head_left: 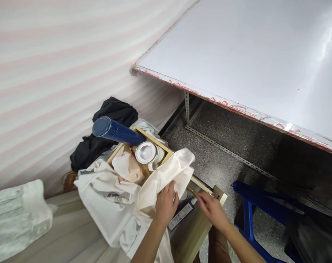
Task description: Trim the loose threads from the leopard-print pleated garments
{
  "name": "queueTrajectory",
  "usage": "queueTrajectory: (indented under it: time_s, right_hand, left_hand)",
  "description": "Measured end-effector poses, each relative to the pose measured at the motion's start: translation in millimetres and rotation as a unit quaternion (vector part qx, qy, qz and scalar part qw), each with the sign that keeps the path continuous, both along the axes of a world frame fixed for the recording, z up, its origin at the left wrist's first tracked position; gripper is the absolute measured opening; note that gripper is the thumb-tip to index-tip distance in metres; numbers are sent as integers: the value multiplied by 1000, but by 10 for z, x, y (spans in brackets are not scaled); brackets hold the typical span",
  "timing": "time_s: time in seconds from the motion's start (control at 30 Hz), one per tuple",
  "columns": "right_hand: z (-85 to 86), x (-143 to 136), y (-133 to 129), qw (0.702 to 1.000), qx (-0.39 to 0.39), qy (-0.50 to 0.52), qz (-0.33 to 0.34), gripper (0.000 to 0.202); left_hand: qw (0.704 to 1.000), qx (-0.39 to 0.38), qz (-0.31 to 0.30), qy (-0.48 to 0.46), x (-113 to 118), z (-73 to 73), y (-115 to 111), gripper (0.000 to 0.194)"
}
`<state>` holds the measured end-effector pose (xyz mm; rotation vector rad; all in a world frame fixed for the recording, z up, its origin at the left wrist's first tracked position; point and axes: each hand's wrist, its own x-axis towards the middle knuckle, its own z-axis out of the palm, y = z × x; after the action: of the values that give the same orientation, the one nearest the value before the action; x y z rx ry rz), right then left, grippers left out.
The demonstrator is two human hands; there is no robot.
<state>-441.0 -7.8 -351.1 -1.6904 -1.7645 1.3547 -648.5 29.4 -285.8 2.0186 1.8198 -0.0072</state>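
My left hand (166, 204) lies on a bunched cream cloth (164, 173), fingers stretched over it and thumb apart. My right hand (214, 212) is closed in a pinch at the end of a thin yellowish stick (192, 190); its other end runs toward the cloth, and I cannot make out its kind. Between the hands, a dark package with a printed white label (180, 216) lies inside a wooden drawer (195, 237). The cream cloth covers part of the drawer's contents.
Behind the cloth, a wooden box (167, 155) holds a blue flask (119, 131), a white lidded mug (146, 152) and a paper package (130, 168). White clothes (105, 193) and black fabric (115, 113) lie around. A white tabletop (237, 54) and a blue chair (248, 215) stand right.
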Motion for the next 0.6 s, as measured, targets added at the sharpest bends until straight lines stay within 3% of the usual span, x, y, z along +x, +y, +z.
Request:
queueTrajectory:
  time_s: [0.13,0.27,0.43,0.6]
  right_hand:
    - [-46,-662,62,990,-21,-98,96,29]
    - [-176,-986,210,975,-35,-170,141,31]
    - [-83,-970,312,969,-30,-184,164,29]
    - [320,-717,17,976,6,-182,119,37]
  left_hand:
    - [999,16,0,-31,-79,-30,-38,39]
    - [998,40,-1,-54,-112,-41,-135,39]
    - [992,69,4,-107,-127,-67,-393,39]
    - [981,48,57,-181,-169,-61,-716,41]
